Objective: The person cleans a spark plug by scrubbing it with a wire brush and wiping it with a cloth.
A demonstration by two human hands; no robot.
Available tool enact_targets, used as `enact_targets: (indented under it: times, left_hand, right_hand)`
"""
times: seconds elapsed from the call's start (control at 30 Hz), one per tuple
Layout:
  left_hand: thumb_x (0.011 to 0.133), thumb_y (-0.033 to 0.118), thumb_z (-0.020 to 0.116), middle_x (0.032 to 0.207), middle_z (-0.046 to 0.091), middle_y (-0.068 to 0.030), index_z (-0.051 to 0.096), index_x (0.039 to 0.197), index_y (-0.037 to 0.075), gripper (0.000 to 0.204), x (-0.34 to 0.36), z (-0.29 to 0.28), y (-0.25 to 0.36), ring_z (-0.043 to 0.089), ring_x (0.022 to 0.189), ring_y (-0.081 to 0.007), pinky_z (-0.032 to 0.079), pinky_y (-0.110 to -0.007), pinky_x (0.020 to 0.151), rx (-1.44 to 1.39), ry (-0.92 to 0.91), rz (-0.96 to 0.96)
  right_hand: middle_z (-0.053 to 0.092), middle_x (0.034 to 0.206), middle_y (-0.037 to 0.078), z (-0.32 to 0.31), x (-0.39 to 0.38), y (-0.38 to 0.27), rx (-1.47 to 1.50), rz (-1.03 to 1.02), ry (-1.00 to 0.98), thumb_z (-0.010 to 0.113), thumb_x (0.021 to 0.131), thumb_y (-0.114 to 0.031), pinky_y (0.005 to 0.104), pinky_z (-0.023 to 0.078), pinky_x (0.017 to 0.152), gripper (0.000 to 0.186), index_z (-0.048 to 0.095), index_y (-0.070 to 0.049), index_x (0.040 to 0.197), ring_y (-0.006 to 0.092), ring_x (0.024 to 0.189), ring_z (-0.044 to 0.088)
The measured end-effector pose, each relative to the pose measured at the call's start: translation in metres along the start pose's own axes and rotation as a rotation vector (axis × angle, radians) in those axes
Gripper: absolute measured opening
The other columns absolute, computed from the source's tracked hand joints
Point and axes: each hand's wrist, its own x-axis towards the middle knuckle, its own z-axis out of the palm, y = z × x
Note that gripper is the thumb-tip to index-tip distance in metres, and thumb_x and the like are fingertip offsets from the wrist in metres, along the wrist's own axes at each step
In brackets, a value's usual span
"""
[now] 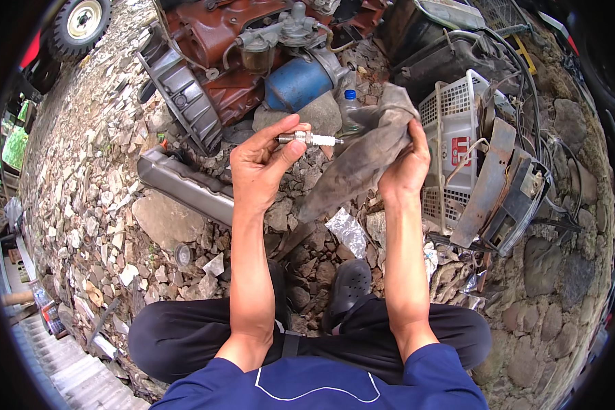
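Between the thumb and fingers of my left hand is a spark plug, held level with its white ceramic end and metal tip pointing right. My right hand grips a dirty grey-brown rag, which hangs down to the left toward the stones. The plug's tip is close to the rag; whether they touch I cannot tell. Beyond both hands stands a red-brown engine block with a blue cylindrical filter on its near side.
Rubble covers the ground. A long grey metal cover lies left of my forearm. At right, a white plastic crate holds rusty metal parts. A blue-capped bottle stands behind the rag, and crumpled foil lies between my arms.
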Motion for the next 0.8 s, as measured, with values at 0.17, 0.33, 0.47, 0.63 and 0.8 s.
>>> enact_targets:
  times: [0.17,0.33,0.47,0.63,0.8]
  left_hand:
    - [0.081,0.000,0.070,0.103,0.068,-0.0133,0.061,0.114,0.000,0.033,0.001,0.008,0.002,0.063,0.092,-0.0128,0.051,-0.023,0.081,0.006,0.018,-0.010]
    - [0.082,-0.002,0.069,0.100,0.068,-0.0111,0.060,0.106,-0.002,0.026,-0.001,0.000,-0.004,0.063,0.090,-0.0129,0.051,-0.023,0.081,0.020,0.060,-0.052]
    - [0.082,-0.003,0.068,0.103,0.067,-0.0120,0.060,0.106,-0.002,0.025,-0.003,0.005,-0.002,0.063,0.091,-0.0136,0.052,-0.024,0.082,-0.021,0.047,-0.096]
    - [0.082,-0.005,0.067,0.107,0.066,-0.0138,0.061,0.104,-0.002,0.023,-0.002,0.015,-0.009,0.063,0.097,-0.0156,0.053,-0.026,0.085,-0.017,-0.033,-0.035]
    - [0.082,-0.008,0.065,0.109,0.065,-0.0149,0.059,0.108,-0.001,0.028,-0.004,0.028,-0.006,0.062,0.102,-0.0176,0.053,-0.025,0.087,0.011,-0.009,-0.040]
  right_hand:
    - [0.062,0.109,0.010,0.013,-0.021,0.001,-0.190,-0.061,-0.446,0.053,0.093,-0.026,0.0354,0.045,0.091,0.027,0.057,-0.004,0.110,0.0196,0.102,0.059]
    - [0.063,0.102,0.010,0.027,-0.030,0.005,-1.091,-0.463,-0.716,0.063,0.087,-0.010,0.0318,0.046,0.083,0.026,0.057,0.000,0.110,0.0186,0.095,0.060]
    - [0.065,0.092,0.010,0.020,-0.038,0.023,-1.007,-0.303,-0.574,0.059,0.090,-0.012,0.0322,0.048,0.076,0.024,0.056,0.002,0.109,0.0154,0.088,0.061]
    - [0.066,0.101,0.004,0.021,-0.035,0.031,-0.416,0.204,-0.247,0.054,0.096,-0.021,0.0259,0.047,0.079,0.028,0.060,0.002,0.112,0.0103,0.090,0.060]
    - [0.066,0.104,0.005,0.022,-0.032,0.025,-0.337,0.138,-0.198,0.057,0.096,-0.028,0.0253,0.048,0.080,0.035,0.060,0.002,0.114,0.0087,0.090,0.060]
